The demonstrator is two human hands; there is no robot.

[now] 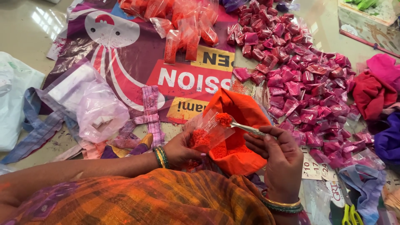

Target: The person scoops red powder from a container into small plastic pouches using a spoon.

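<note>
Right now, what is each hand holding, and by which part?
The left hand holds a small clear packet of orange powder by its lower end. The right hand holds a metal spoon by its handle, its powder-loaded bowl at the packet's mouth.

The pale, glossy floor (25,29) carries a printed banner (137,62) spread flat. On the banner lie orange packets (183,25) and a heap of pink packets (304,83). A clear plastic bag (100,108) and red cloth (371,93) lie nearby.

Open floor (25,25) at far left; pink packets (308,83) crowd the right, orange packets (183,25) block straight ahead.
</note>
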